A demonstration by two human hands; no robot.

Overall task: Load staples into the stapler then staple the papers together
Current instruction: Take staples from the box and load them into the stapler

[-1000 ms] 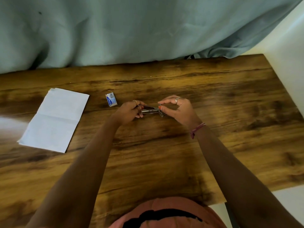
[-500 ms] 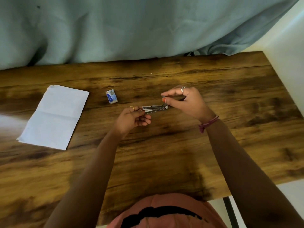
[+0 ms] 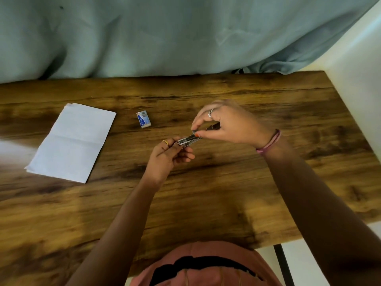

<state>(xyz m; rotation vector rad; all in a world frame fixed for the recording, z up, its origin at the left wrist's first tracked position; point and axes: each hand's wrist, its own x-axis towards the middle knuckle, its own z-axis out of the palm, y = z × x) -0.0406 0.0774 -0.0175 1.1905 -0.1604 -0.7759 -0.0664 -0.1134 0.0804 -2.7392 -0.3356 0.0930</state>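
A small silver metal stapler [image 3: 188, 140] hangs above the middle of the wooden table [image 3: 206, 182], held between both hands. My left hand [image 3: 170, 156] grips its left end with curled fingers. My right hand [image 3: 231, 123] pinches its right end with thumb and fingertips, and a dark part [image 3: 214, 126] of the stapler shows under the palm. The small blue and white staple box [image 3: 143, 119] lies on the table beyond my left hand. The white folded papers [image 3: 72, 141] lie flat at the left.
A grey-green cloth [image 3: 165, 34] hangs along the table's far edge. A white wall [image 3: 358, 79] stands close on the right. The table's near right corner ends over a dark metal leg [image 3: 283, 265].
Both hands have lifted the stapler slightly and shifted it right. My right hand has risen and pulled further right along the stapler. The box and papers have not moved.
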